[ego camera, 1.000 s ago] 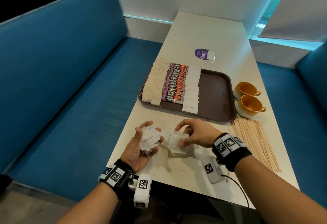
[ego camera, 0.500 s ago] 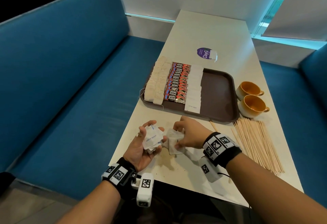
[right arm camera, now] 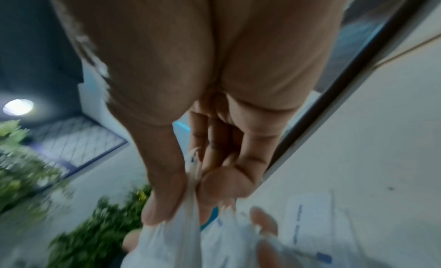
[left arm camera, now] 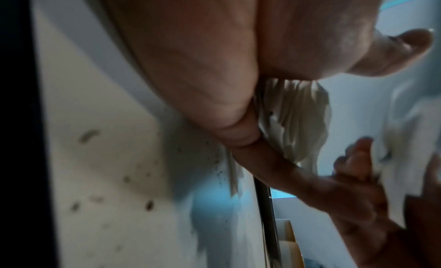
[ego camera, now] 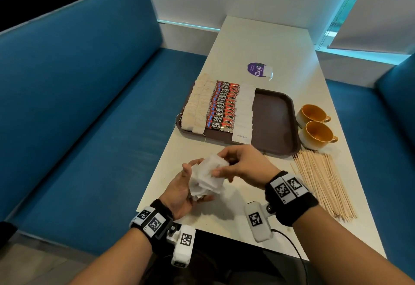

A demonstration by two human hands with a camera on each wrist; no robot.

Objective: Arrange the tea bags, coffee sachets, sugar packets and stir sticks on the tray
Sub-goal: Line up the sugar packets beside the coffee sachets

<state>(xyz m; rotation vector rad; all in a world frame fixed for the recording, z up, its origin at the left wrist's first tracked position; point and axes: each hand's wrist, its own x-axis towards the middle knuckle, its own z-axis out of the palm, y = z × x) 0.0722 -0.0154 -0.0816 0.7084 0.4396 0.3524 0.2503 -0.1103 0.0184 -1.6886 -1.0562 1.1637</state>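
A bunch of white sugar packets (ego camera: 207, 178) is held above the table's near end. My left hand (ego camera: 186, 185) cups it palm-up from below, fingers curled round it. My right hand (ego camera: 226, 167) pinches packets between thumb and fingers at the top of the bunch; the right wrist view shows the pinched sugar packets (right arm camera: 188, 221). On the brown tray (ego camera: 275, 122) lie a row of tea bags (ego camera: 196, 107), a row of red coffee sachets (ego camera: 222, 107) and a row of white sugar packets (ego camera: 244, 113); its right part is bare. Wooden stir sticks (ego camera: 323, 183) lie on the table right of my hands.
Two orange cups (ego camera: 315, 125) stand right of the tray. A purple sticker with a small white packet (ego camera: 260, 70) lies beyond the tray. Blue benches (ego camera: 85, 104) flank the white table (ego camera: 265, 44). The table's near edge is just below my wrists.
My right hand lifted its packets off the table and brought them left onto the bunch in my left hand. The two bunches are now together, and both hands are slightly higher.
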